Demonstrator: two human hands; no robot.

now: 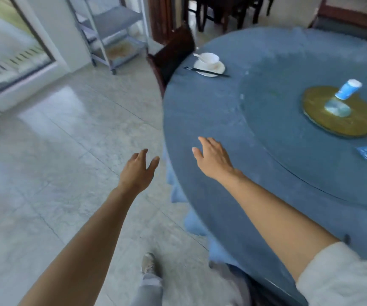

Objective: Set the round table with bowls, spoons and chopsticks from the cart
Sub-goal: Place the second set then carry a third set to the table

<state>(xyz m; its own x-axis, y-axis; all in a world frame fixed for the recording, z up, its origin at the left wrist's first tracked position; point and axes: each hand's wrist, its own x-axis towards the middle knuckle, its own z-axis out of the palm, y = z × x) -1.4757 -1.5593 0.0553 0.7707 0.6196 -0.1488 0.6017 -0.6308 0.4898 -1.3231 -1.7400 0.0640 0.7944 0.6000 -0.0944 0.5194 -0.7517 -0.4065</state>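
The round table [200, 120] is covered with matt blue cloth. A glossy white ceramic-looking bowl [209, 59] and saucer [220, 69] are seen on it. The turntable [310, 164] looks like smooth glass, its centre disc [359, 120] brassy. The cart [111, 29] appears grey metal, the chair [173, 51] dark polished wood, the floor [56, 140] glossy tile.

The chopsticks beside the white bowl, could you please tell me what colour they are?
Black, seen in the head view: the chopsticks lie across the saucer's near edge.

Both hands reach forward empty with relaxed fingers, the left hand [138, 171] over the tiled floor [63, 138] and the right hand [213, 159] above the blue-clothed round desk [222, 213], where a bowl [209, 59] with a spoon [199, 56] sits on a saucer [219, 68] beside chopsticks [206, 72], the grey cart [111, 36] standing well apart.
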